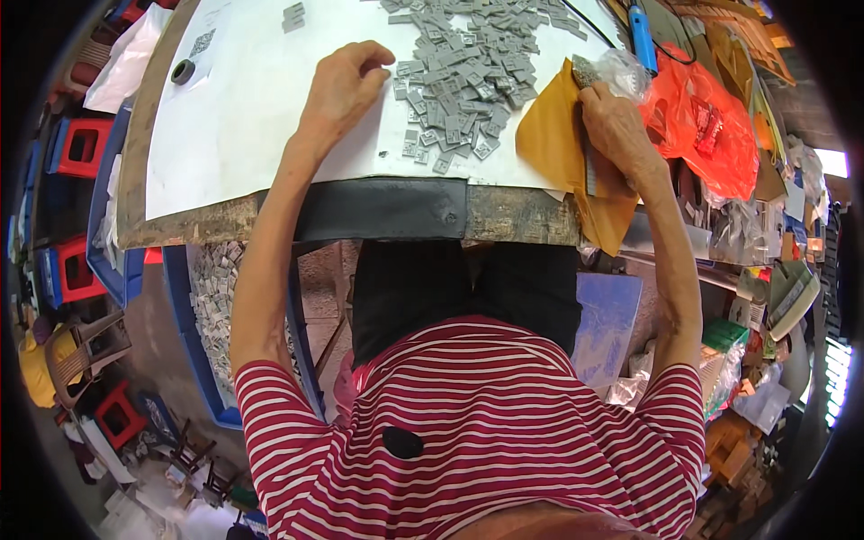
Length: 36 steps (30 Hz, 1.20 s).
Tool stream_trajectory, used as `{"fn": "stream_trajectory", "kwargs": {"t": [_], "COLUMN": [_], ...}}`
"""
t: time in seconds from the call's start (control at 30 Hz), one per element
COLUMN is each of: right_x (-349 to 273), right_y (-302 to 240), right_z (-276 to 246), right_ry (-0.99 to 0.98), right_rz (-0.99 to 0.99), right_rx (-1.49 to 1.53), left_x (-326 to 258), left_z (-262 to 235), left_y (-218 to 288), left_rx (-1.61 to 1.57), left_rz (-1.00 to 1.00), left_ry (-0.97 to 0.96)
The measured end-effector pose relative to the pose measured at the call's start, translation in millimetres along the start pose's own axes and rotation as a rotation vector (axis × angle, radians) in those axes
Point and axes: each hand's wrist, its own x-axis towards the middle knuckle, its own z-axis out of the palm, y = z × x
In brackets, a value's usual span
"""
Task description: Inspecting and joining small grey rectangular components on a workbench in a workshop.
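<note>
Small flat grey pieces lie in a loose heap on the white tabletop sheet. My left hand hovers at the heap's left edge, its thumb and fingers curled together in a loose pinch. Whether a piece sits between those fingertips is hidden. My right hand lies over the right side of a yellow-brown paper sheet, which hangs past the table's front edge. Its fingers are bent and closed beside a grey speckled thing; what they grip is hidden.
A red plastic bag and a blue pen-like tool lie at the right. A black tape roll and a few grey pieces are farther left. Below the table, a blue crate holds more grey pieces. Red stools stand left.
</note>
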Motion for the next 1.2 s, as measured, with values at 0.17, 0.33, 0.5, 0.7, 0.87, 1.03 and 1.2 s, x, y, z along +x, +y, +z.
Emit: {"fn": "stream_trajectory", "kwargs": {"t": [0.17,0.33,0.5,0.7,0.87,1.03,1.2], "right_x": [4.2,3.8,0.5,-7.8,-18.5,-31.0,-34.0], "right_y": [3.7,2.3,3.8,3.2,-13.4,-50.4,-89.0], "right_z": [-2.0,-3.9,5.7,-1.5,-16.7,-51.6,-62.7], "right_ry": [-0.043,-0.006,0.052,0.296,0.431,0.258,0.184], "right_rz": [-0.029,-0.068,-0.028,0.053,0.267,0.556,0.648], "right_rx": [-0.006,-0.042,-0.06,0.097,0.475,1.373,1.773], "left_x": [14.1,20.1,16.1,14.1,8.3,-1.1,-18.5], "left_z": [14.9,25.7,26.1,29.2,28.6,19.0,11.5], "left_y": [-2.8,-7.4,-5.5,-1.7,-0.2,14.5,42.6], "left_rx": [0.068,0.237,0.263,0.234,0.324,-0.002,-0.652], "left_rz": [0.015,0.096,0.129,0.218,0.251,-0.007,-0.257], "left_ry": [-0.035,-0.002,0.002,0.032,0.055,0.119,0.056]}}
